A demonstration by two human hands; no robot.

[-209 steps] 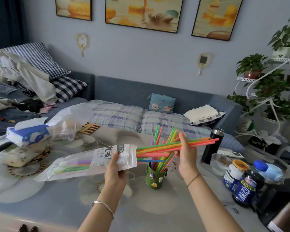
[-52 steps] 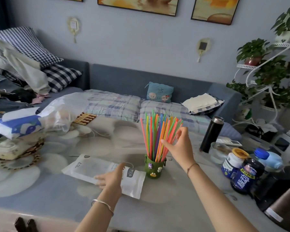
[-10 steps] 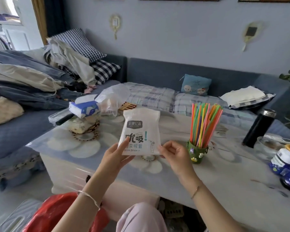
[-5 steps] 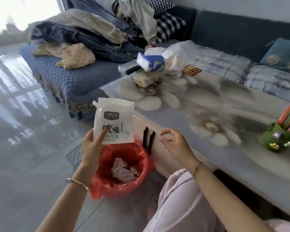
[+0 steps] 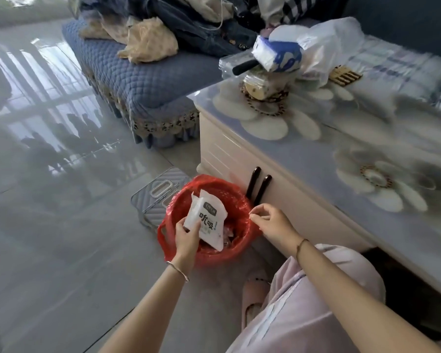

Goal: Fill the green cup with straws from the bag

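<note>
My left hand grips the white straw bag, which looks flat and empty, by its lower left edge. The bag hangs inside the mouth of a bin lined with a red plastic bag on the floor. My right hand hovers at the bin's right rim with thumb and forefinger pinched at the red liner's edge; whether they grip it I cannot tell. The green cup and the straws are out of view.
The white table with a flower-print top stands right of the bin, two dark handles on its side. A tissue pack and clear plastic bag lie on it. A blue bench holds piled clothes. My knee is below.
I have turned from the table down to the floor bin. My left hand lowered the bag from above the bin into its mouth; my right hand moved to the bin's rim.
</note>
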